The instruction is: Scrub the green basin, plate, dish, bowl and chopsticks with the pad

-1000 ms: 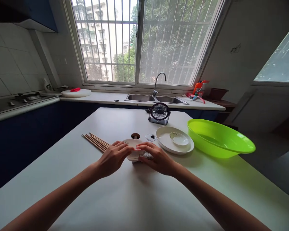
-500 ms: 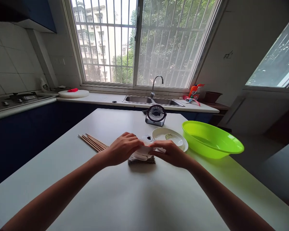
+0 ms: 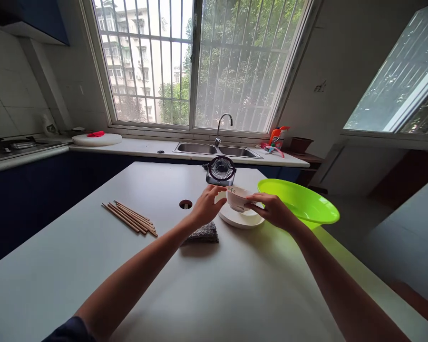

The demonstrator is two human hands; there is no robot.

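Observation:
A small white bowl (image 3: 237, 197) hangs above a white plate (image 3: 239, 219) near the middle of the white table (image 3: 214, 285). My right hand (image 3: 274, 211) grips the bowl's right side with curled fingers. My left hand (image 3: 207, 206) is just left of the bowl, fingers loosely curved, its fingertips at or close to the rim. A grey scouring cloth (image 3: 204, 233) lies on the table under my left wrist.
A lime green basin (image 3: 299, 202) sits right of the plate. A small black fan (image 3: 220, 171) stands behind the bowl. Several wooden chopsticks (image 3: 129, 218) lie at the left, a round hole (image 3: 185, 204) beside them. A sink (image 3: 214, 149) is under the window.
The bowl was lifted off the grey cloth and carried right and away, over the plate. My left hand has loosened from it. The view has swung to the right.

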